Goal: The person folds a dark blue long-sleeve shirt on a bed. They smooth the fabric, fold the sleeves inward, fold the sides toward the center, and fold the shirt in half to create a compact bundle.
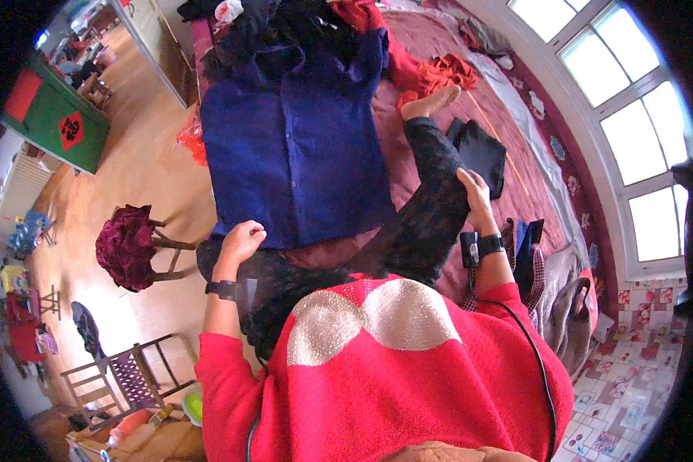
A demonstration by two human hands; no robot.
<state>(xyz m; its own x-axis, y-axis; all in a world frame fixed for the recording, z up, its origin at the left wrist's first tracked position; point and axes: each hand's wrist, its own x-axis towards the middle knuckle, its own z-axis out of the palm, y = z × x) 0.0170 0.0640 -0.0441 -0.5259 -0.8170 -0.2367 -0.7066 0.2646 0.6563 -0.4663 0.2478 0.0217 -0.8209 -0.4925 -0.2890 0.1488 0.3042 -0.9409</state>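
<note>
A dark blue buttoned jacket (300, 156) lies spread out before me on the bed. My left hand (243, 239) is at its lower left corner, fingers curled together; whether they pinch the hem is hard to tell. My right hand (474, 187) rests on the knee of my bent leg in dark trousers (430, 219), to the right of the jacket. A black folded item (482, 153) lies just beyond that knee. Dark clothing (323, 29) is heaped above the jacket's collar. Both wrists wear black bands.
The bed's pink cover (404, 138) bears an orange-red cloth (447, 72) and a thin stick (499, 138). Folded clothes (522, 248) lie at my right, by the windows. On the floor at left stand a stool with a maroon cover (127, 248) and a wooden chair frame (138, 369).
</note>
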